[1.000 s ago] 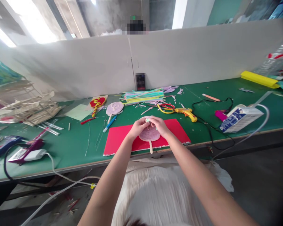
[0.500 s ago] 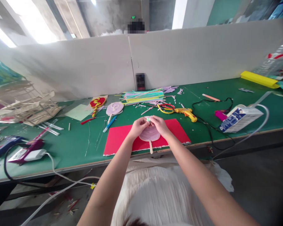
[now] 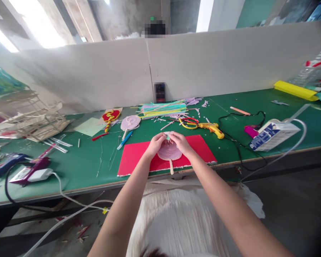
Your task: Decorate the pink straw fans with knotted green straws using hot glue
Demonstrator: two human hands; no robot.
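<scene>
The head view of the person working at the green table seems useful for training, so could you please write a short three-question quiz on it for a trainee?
1. What lies directly under the round purple piece by the hands? (a) a yellow sheet (b) a red board (c) a milk carton
2. True or false: the yellow glue gun is in the grip of the right hand.
3. What colour is the small piece between the fingertips of the right hand and the left hand?

Key: 1. b. 2. False; it lies on the green table. 3. Pale green.
</scene>
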